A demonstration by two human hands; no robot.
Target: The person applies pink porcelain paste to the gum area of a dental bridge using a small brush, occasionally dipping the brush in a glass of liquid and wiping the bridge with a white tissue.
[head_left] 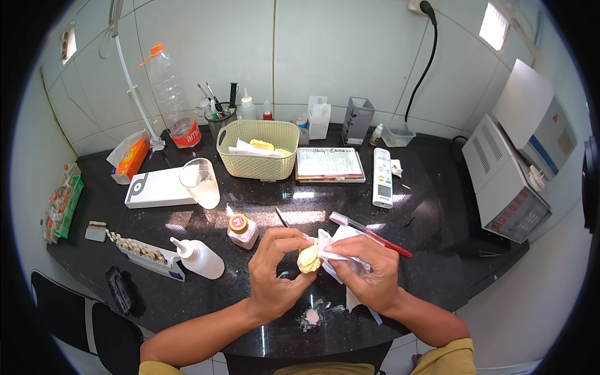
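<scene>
Between thumb and fingers, my left hand [275,265] grips a small yellow dental plaster cast [309,259] above the near part of the black counter. A crumpled white tissue [325,245] is pinched in my right hand [369,269], its tip against the cast's right side. More white paper [347,235] lies under and beyond my right hand. Just past it rests a red-handled toothbrush [372,234], bristles to the left. A dark thin tool [282,217] lies beyond my left hand. Pinkish powder [311,317] is smeared on the counter below the cast.
Left of my hands stand a pink-filled jar [242,232], a white squeeze bottle [201,259] and a tooth shade guide [150,256]. Farther back are a clear cup [200,182], a basket [257,164] holding yellow casts, and a remote [382,178]. A grey-white machine [500,181] stands right.
</scene>
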